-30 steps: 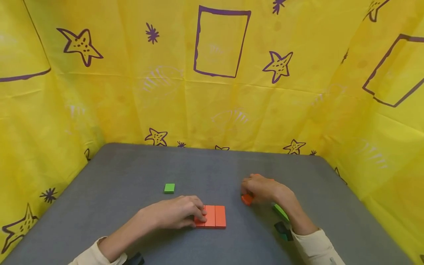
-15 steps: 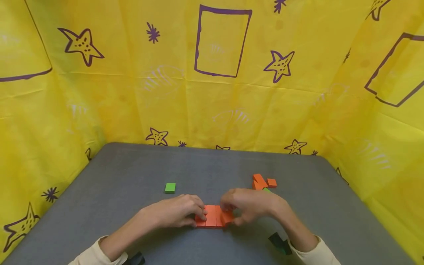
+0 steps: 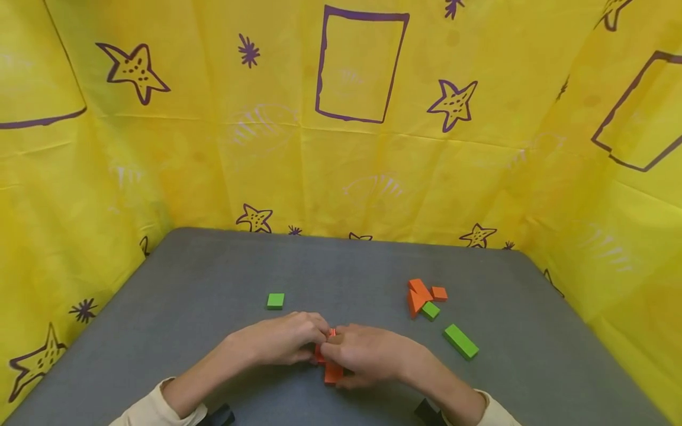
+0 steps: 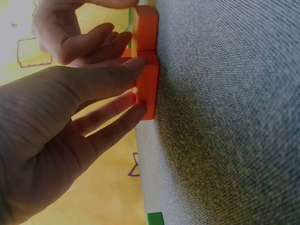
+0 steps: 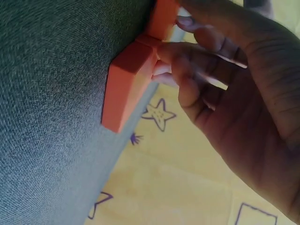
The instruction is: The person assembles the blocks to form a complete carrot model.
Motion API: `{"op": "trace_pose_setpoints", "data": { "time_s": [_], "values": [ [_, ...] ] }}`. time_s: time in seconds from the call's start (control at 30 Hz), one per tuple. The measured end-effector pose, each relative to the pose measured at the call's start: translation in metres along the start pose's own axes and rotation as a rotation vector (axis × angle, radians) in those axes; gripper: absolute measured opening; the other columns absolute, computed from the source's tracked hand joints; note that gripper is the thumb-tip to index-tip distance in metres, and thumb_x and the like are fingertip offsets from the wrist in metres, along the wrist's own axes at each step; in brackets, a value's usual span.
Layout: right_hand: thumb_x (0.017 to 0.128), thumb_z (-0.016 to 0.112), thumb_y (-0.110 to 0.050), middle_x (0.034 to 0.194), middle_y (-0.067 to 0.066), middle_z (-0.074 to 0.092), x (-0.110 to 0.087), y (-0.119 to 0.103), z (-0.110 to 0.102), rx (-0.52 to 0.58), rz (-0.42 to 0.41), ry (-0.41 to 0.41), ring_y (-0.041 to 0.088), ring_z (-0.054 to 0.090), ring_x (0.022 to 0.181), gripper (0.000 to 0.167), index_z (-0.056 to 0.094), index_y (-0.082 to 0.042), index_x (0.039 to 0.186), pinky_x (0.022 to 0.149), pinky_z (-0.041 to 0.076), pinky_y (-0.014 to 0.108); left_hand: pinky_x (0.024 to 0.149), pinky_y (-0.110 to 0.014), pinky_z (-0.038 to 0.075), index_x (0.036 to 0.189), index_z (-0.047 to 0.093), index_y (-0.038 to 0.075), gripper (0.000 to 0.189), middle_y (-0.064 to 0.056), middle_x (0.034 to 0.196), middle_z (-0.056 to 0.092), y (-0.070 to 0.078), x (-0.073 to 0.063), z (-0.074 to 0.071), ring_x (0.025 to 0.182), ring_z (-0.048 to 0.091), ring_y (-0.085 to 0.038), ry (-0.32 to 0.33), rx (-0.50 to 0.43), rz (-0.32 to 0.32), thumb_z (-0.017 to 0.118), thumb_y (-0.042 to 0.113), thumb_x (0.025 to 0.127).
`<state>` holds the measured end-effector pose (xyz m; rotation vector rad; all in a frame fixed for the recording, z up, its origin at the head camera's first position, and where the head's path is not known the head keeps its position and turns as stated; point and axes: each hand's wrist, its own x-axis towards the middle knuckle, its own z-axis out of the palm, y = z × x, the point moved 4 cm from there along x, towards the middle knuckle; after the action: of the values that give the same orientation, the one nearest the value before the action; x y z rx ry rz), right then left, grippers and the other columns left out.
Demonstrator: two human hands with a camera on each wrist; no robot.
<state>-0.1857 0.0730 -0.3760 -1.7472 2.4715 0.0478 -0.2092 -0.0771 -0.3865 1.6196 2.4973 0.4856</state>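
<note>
Both hands met over the orange blocks (image 3: 333,371) near the bench's (image 3: 213,272) six o'clock edge. The left hand (image 3: 282,340) lay with fingers (image 4: 110,119) straight, pressing the row's side; the right hand (image 3: 367,355) had fingers (image 5: 187,61) curled around an orange block. Doing this well probably meant bracing the row from nine o'clock while seating the block flush, corners aligned.
</note>
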Motion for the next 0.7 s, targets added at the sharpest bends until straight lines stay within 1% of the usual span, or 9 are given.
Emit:
{"op": "trace_pose_setpoints", "data": {
  "time_s": [0.13, 0.27, 0.4, 0.57, 0.7],
  "values": [
    [0.095, 0.076, -0.046, 0.088, -0.014, 0.059, 0.000, 0.002, 0.001, -0.052, 0.045, 0.000, 0.001, 0.043, 0.078, 0.032, 0.062, -0.020, 0.108, 0.073, 0.036, 0.015, 0.101, -0.025, 0.054, 0.108, 0.080, 0.019, 0.019, 0.011, 0.112, 0.073, 0.000, 0.000, 0.000, 0.117, 0.065, -0.006, 0.001, 0.015, 0.001, 0.079, 0.009, 0.092],
    [0.093, 0.075, -0.052, 0.092, -0.014, 0.061, -0.001, 0.006, 0.002, -0.045, 0.080, -0.012, 0.002, 0.043, 0.080, 0.038, 0.065, -0.021, 0.112, 0.074, 0.036, 0.016, 0.102, -0.026, 0.054, 0.114, 0.080, 0.019, 0.024, 0.011, 0.116, 0.074, 0.000, 0.000, 0.000, 0.119, 0.065, -0.007, -0.004, 0.021, 0.001, 0.079, 0.010, 0.092],
    [0.094, 0.073, -0.053, 0.092, -0.014, 0.062, -0.001, 0.007, 0.003, -0.031, 0.080, 0.001, 0.002, 0.044, 0.080, 0.036, 0.068, -0.021, 0.110, 0.074, 0.037, 0.016, 0.103, -0.027, 0.054, 0.116, 0.080, 0.018, 0.025, 0.011, 0.116, 0.074, 0.001, 0.000, 0.000, 0.120, 0.064, -0.007, -0.009, 0.009, 0.003, 0.079, 0.010, 0.093],
    [0.093, 0.073, -0.053, 0.088, -0.017, 0.060, -0.001, 0.009, 0.004, -0.012, 0.074, 0.023, 0.001, 0.043, 0.078, 0.036, 0.067, -0.022, 0.110, 0.072, 0.034, 0.015, 0.103, -0.027, 0.054, 0.117, 0.080, 0.018, 0.024, 0.010, 0.114, 0.073, 0.001, 0.000, 0.000, 0.120, 0.064, -0.007, -0.013, 0.005, 0.017, 0.077, 0.010, 0.094],
    [0.095, 0.072, -0.053, 0.085, -0.018, 0.058, -0.002, 0.010, 0.003, 0.016, 0.081, 0.015, 0.001, 0.042, 0.077, 0.034, 0.067, -0.022, 0.109, 0.073, 0.035, 0.016, 0.103, -0.026, 0.054, 0.115, 0.080, 0.018, 0.021, 0.011, 0.112, 0.072, 0.001, 0.000, 0.001, 0.118, 0.063, -0.005, -0.021, -0.027, -0.002, 0.075, 0.011, 0.096]
  ]
}}
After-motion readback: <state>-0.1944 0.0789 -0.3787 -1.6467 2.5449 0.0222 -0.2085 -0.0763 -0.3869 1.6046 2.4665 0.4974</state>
